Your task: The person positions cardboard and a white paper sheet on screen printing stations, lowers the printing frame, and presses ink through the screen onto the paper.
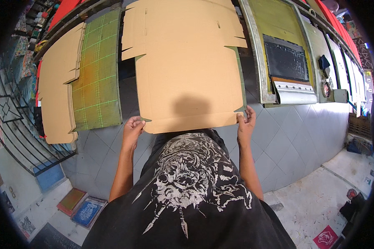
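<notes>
A flat die-cut cardboard sheet lies in front of me on a green board, whose edge shows beside it. A head-shaped shadow falls on its lower part. My left hand pinches the sheet's near left corner. My right hand grips the near right corner, thumb on top. To the left, a stack of similar cardboard sheets lies partly over a green gridded board.
At right stands a printing screen frame with dark ink, beside more pale boards. Black metal bars curve at left. Small framed screens rest low at lower left. Grey floor tiles show below the boards.
</notes>
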The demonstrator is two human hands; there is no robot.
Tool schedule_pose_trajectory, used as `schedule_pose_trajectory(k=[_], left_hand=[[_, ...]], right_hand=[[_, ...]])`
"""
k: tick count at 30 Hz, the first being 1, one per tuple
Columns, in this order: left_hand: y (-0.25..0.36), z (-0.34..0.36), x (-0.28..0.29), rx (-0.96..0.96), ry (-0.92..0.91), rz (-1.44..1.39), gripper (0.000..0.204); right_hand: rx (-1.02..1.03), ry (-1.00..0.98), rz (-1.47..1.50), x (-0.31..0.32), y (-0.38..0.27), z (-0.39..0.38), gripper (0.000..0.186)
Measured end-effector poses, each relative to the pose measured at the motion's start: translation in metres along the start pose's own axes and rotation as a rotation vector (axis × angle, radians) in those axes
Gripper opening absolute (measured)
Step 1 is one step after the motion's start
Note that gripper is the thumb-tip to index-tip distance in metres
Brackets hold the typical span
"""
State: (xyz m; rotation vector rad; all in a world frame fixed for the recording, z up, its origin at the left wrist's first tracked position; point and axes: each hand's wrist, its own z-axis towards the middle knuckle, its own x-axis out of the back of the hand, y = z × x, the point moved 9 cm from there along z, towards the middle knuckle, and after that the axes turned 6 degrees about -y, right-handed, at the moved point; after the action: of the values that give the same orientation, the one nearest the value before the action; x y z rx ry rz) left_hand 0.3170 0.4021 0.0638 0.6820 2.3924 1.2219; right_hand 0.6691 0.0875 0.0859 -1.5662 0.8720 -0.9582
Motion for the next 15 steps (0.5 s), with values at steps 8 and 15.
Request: schedule_pose_trajectory(k=[8, 15], left_hand=[[0.008, 0.002, 0.001, 0.036, 0.012, 0.105, 0.025], [0.013, 0.017, -0.001, -0.056, 0.041, 0.187, 0.024]], right_hand=[[-0.017, 0.02, 0.015, -0.001, 0.0, 0.017, 0.049], [-0.103, -0.035, 0.114, -0.013, -0.006, 0.03, 0.043]])
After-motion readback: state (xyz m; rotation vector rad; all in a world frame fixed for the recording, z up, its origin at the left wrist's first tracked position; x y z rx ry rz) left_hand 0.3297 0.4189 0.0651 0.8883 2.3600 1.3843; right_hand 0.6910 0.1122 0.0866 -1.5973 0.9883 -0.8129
